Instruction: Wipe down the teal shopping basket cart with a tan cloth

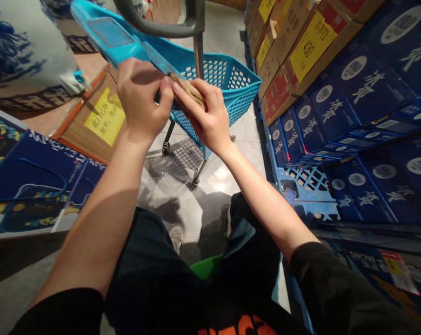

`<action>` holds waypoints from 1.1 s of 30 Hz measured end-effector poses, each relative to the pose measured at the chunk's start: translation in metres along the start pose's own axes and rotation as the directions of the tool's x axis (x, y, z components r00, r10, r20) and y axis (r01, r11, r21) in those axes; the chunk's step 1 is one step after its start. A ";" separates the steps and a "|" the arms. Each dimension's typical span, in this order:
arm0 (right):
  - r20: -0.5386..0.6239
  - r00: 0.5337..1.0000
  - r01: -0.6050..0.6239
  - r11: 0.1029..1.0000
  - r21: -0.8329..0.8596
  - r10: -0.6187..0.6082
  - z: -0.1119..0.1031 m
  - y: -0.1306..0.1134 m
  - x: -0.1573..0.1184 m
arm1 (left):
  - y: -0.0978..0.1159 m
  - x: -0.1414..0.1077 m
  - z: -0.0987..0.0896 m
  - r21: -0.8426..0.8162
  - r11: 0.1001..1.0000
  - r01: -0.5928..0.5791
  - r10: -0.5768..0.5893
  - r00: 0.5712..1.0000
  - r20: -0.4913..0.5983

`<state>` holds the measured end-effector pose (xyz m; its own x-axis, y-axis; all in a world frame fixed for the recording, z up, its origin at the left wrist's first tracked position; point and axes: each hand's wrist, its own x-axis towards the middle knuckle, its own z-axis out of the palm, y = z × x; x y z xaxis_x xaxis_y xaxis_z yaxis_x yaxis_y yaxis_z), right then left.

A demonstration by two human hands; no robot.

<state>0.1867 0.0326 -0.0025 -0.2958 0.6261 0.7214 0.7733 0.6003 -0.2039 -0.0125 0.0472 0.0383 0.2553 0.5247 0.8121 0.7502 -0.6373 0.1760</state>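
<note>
A blue plastic shopping cart (236,100) stands in front of me with a grey handle (161,27). My left hand (143,100) is closed over the cart's blue edge, its fingers curled out of sight and its thumb pointing toward the other hand. Right beside it, my right hand (210,111) presses a folded brown cloth (188,90) against the same edge. The cloth lies under its outstretched index finger and thumb, and the two thumbs nearly meet. Part of the cloth is hidden by the fingers.
Stacked dark blue cartons (357,97) and brown boxes (283,46) line the right on a blue pallet (301,186). A phone (290,196) lies there. At left are blue-and-white jars (18,51), a wooden crate with a yellow sign (105,116), and blue gift boxes (32,172). I sit on something green (206,266).
</note>
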 end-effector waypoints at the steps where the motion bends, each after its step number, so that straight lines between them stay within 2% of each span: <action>1: 0.001 1.000 0.004 1.000 0.006 -0.004 -0.001 0.003 0.000 | 0.000 0.000 0.000 0.002 1.000 -0.002 0.002 1.000 -0.002; 4: -0.029 0.998 -0.054 0.998 0.016 0.055 -0.001 0.014 0.000 | 0.000 0.000 0.000 0.012 1.000 -0.023 0.023 1.000 0.000; 7: -0.031 0.995 -0.099 0.995 0.020 0.100 0.004 0.008 -0.003 | 0.000 0.000 0.000 0.031 0.999 -0.030 0.030 1.000 -0.005; 10: -0.014 0.999 -0.047 0.998 0.047 0.048 0.006 -0.006 -0.004 | 0.000 0.000 0.003 0.056 0.998 -0.009 0.012 0.999 -0.047; 13: -0.023 1.000 -0.013 0.995 0.094 0.015 0.003 -0.002 0.000 | -0.002 -0.001 0.004 0.063 0.998 -0.009 0.015 0.996 -0.092; 16: -0.060 0.992 -0.106 0.988 0.114 0.113 0.002 0.015 0.003 | -0.002 -0.001 0.004 0.045 0.998 -0.040 0.044 0.995 -0.094; 18: -0.080 0.983 -0.157 0.981 0.110 0.166 0.004 0.018 0.003 | -0.002 -0.001 0.003 0.039 0.998 -0.055 0.058 0.995 -0.084; 20: -0.075 0.986 -0.139 0.985 0.103 0.147 0.006 0.009 0.001 | -0.001 0.000 0.004 0.049 0.997 -0.053 0.056 0.995 -0.083; 24: -0.045 0.998 -0.027 0.989 0.142 0.034 0.004 -0.011 0.000 | -0.002 0.000 0.007 0.091 0.996 -0.016 0.025 0.995 -0.101; 26: -0.068 0.997 -0.022 0.982 0.187 0.035 0.004 -0.004 0.001 | -0.002 -0.001 0.007 0.090 0.996 -0.012 0.021 0.995 -0.101; 30: -0.140 0.978 -0.123 0.966 0.227 0.157 0.010 0.025 0.003 | -0.002 -0.001 0.003 0.046 0.999 -0.018 0.021 0.998 -0.063; 33: -0.137 0.978 -0.126 0.967 0.223 0.159 0.015 0.023 0.003 | -0.002 -0.001 0.002 0.026 1.000 0.002 -0.001 0.999 -0.037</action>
<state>0.1952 0.0551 -0.0148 -0.0895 0.6398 0.7633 0.6600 0.6121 -0.4357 -0.0125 0.0492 0.0362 0.2319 0.5043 0.8318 0.7662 -0.6215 0.1632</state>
